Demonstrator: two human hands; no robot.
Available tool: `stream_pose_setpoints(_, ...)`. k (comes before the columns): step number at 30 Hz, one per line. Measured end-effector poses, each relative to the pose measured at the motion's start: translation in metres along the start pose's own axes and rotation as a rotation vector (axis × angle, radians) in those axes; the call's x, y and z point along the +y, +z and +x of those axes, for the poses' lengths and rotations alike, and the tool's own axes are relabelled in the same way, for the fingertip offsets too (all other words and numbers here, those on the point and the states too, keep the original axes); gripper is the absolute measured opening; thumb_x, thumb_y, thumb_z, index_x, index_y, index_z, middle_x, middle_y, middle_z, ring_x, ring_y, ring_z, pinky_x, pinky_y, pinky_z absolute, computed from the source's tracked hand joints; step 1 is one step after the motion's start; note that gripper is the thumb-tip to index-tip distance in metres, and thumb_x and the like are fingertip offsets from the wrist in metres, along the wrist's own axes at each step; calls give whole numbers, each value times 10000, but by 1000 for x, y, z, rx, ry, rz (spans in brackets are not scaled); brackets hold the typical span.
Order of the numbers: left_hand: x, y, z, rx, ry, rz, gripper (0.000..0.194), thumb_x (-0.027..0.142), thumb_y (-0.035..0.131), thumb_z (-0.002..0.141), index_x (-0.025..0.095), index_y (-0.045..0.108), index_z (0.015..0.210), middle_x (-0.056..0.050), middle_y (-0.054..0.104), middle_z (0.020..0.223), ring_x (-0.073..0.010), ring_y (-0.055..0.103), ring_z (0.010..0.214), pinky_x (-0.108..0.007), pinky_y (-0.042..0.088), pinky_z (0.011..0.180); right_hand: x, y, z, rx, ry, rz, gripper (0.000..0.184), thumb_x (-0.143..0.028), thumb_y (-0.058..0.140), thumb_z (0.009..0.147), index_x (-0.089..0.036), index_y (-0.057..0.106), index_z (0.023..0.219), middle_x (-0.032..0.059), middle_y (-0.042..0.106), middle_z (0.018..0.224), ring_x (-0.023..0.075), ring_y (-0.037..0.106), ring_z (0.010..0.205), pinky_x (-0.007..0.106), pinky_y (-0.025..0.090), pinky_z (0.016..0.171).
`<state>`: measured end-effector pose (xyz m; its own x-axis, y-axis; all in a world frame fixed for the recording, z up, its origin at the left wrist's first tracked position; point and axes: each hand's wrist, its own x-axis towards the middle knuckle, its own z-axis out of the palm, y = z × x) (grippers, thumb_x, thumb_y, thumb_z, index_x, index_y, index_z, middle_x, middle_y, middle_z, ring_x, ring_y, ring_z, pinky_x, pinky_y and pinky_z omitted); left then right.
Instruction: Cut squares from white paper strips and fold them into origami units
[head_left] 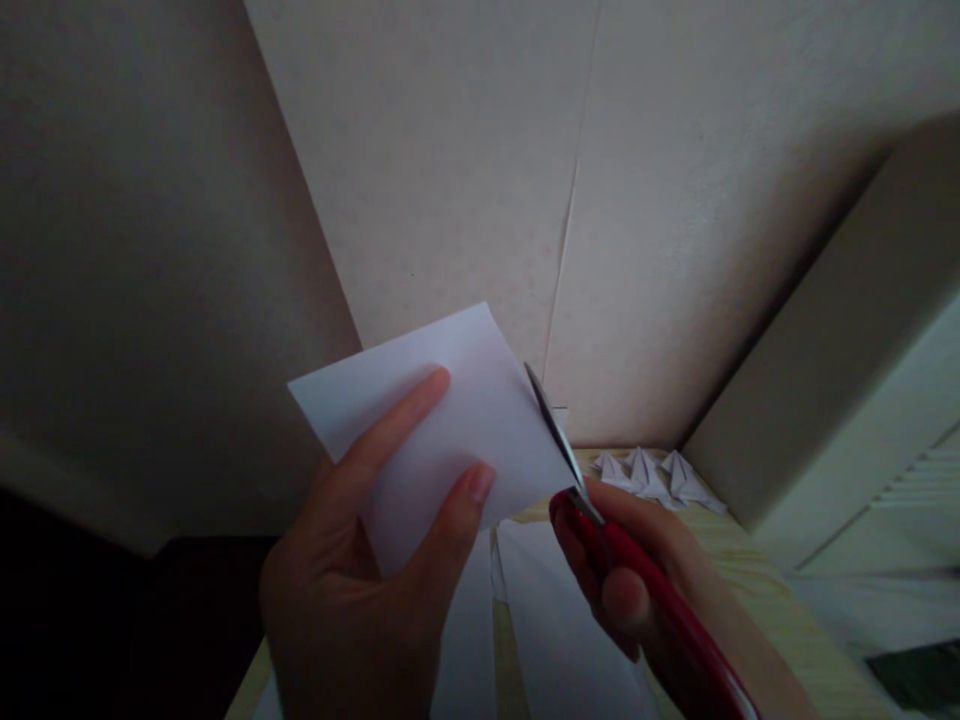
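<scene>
My left hand (360, 590) holds a white sheet of paper (450, 420) up in front of the wall, with thumb and forefinger pressed on its near face. My right hand (637, 580) grips red-handled scissors (600, 530). Their metal blades (555, 430) lie along the paper's right edge, and I cannot tell whether the blades are apart. Both hands are raised above a wooden table (750, 570).
Several small folded white paper pieces (652, 475) lie in the table's far corner by the wall. Flat white sheets (547, 620) rest on the table below my hands. A pale cabinet (862, 420) stands at the right. The left side is dark.
</scene>
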<state>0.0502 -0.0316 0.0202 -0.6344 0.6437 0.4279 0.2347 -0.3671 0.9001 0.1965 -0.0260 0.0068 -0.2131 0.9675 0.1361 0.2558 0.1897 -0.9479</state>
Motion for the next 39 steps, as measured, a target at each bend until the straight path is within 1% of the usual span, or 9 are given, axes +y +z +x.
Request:
stream_pose_setpoints(9,3,-2,4,-63,-37,16,348,246,862,718,481,816,970,139,790,1089,-178,754,983,-215,643,810,15,0,-6,77,73,32,833,-946,598,600,-241,765,1010,99,755,922,256,678,725,347,583,617)
stream_pose_setpoints(11,3,-2,4,-27,-31,13,327,263,867,715,472,821,962,137,791,1087,-174,751,983,-207,637,813,13,-2,-6,81,64,23,838,-953,592,593,-241,764,1000,99,756,930,254,675,715,348,578,607)
stream_pose_setpoints(18,1,-6,3,-53,-12,77,325,280,853,740,468,812,1002,118,785,1115,-207,749,1004,-269,649,832,-3,2,0,24,-13,30,697,-929,556,678,-238,646,674,23,653,666,163,520,541,280,456,500)
stream_pose_setpoints(24,2,-4,2,-47,-7,44,312,273,863,726,427,824,994,98,789,1096,-224,760,990,-281,664,808,-1,8,6,-33,66,135,732,-957,602,578,-228,554,614,-46,459,522,108,343,449,250,277,397)
stream_pose_setpoints(26,1,-3,3,-51,-15,37,315,269,857,724,417,826,1000,87,788,1101,-235,760,997,-302,667,827,0,8,7,-38,50,130,728,-952,599,593,-226,557,614,-56,415,512,105,325,447,252,285,407)
stream_pose_setpoints(30,0,-2,5,-56,-35,31,353,276,875,693,435,825,1004,96,788,1109,-233,759,988,-297,665,817,0,7,6,7,-11,68,700,-925,586,658,-229,564,588,-54,392,490,117,338,457,278,408,495)
stream_pose_setpoints(32,-1,-2,4,-51,-48,35,368,271,882,684,461,821,994,113,788,1097,-221,756,980,-280,659,806,2,6,1,45,-29,33,661,-893,594,700,-234,622,649,-45,422,494,132,375,468,290,437,521)
stream_pose_setpoints(36,-1,-3,3,-75,-33,29,340,277,865,705,468,821,983,111,786,1111,-227,753,979,-295,663,797,6,6,-11,122,20,15,642,-832,589,775,-235,720,973,-18,502,591,161,433,518,296,392,487)
stream_pose_setpoints(39,-1,-4,4,-111,-28,25,373,298,890,671,512,815,966,136,788,1104,-199,758,954,-245,658,758,5,6,-13,112,11,51,591,-803,589,798,-243,710,942,-34,453,571,157,391,512,307,381,518)
